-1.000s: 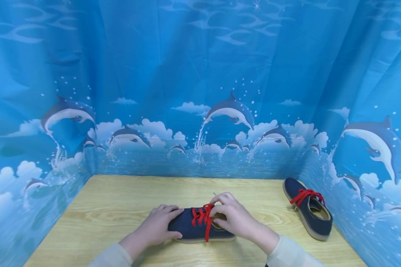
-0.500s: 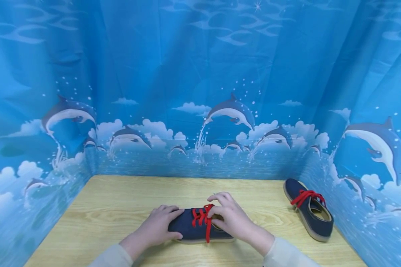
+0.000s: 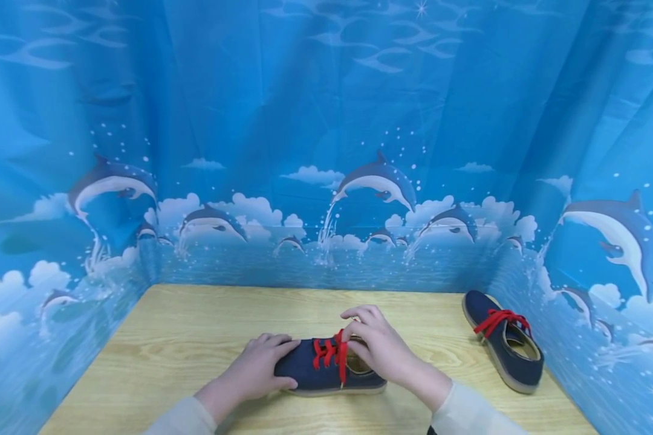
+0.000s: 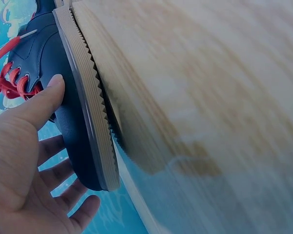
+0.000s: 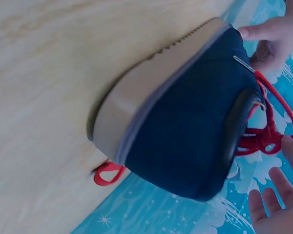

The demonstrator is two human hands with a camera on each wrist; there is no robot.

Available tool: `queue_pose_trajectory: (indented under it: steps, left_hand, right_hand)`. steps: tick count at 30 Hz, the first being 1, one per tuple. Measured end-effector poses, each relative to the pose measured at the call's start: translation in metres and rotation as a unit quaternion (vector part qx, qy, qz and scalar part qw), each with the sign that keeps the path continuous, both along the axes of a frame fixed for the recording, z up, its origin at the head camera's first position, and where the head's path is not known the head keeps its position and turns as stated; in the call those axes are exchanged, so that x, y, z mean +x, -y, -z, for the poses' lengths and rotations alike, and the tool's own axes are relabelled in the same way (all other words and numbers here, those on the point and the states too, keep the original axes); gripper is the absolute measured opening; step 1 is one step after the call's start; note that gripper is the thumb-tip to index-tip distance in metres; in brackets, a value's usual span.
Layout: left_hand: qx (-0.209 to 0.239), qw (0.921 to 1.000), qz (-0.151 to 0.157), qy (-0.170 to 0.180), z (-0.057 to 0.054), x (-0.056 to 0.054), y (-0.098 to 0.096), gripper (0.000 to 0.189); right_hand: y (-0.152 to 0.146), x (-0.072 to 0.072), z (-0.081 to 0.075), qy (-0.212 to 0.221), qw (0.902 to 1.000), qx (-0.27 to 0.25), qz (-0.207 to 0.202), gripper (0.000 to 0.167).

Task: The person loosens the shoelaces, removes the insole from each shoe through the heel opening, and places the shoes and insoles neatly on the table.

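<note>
A navy shoe (image 3: 302, 362) with red laces lies on its sole, toe to the left. My left hand (image 3: 257, 365) grips its toe, thumb on the near side and fingers over the far side. In the left wrist view, the thumb (image 4: 53, 90) presses the shoe's upper beside the lace rows. My right hand (image 3: 383, 347) is over the shoe's opening, pinching the red shoelace (image 3: 341, 356) between thumb and index finger; its other fingers are raised. The right wrist view shows the lace (image 5: 268, 139) knotted at the fingertips, with one tipped end arching over the shoe's side.
A second navy shoe (image 3: 514, 356) with red laces tied in a bow stands at the right of the wooden table (image 3: 196, 320). A blue dolphin-print curtain (image 3: 305, 151) surrounds the table at the back and sides.
My right hand has risen slightly, pulling the lace up; its hanging end has shifted a little right and more of the shoe's opening shows. My left hand stays on the toe.
</note>
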State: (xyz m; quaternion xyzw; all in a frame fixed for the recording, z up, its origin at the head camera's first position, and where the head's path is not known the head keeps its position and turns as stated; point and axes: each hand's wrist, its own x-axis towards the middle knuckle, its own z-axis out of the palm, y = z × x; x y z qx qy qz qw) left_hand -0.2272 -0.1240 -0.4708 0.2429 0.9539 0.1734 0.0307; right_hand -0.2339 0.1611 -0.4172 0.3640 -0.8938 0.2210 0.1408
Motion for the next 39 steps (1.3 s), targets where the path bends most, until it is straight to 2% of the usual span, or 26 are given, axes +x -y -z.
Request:
queue_pose_trajectory:
  steps: [15,23,30,39]
  left_hand:
    - [0.003,1.0,0.005,0.006,-0.002,-0.001,0.0,0.079]
    - [0.001,1.0,0.005,0.007,-0.001,-0.001,0.001,0.08]
    - [0.002,1.0,0.006,0.006,0.0,0.0,0.002,0.08]
    - [0.0,1.0,0.006,0.002,-0.001,0.0,0.002,0.08]
  right_hand:
    - [-0.017,-0.012,-0.034,0.002,0.9985,-0.042,0.035,0.027]
    - [-0.033,-0.029,-0.058,-0.009,0.9961,-0.053,0.07,0.018]
    - [-0.046,-0.046,-0.067,-0.027,0.9931,-0.063,0.095,0.016]
    - [-0.066,-0.071,-0.078,0.007,0.9854,-0.069,0.156,0.006]
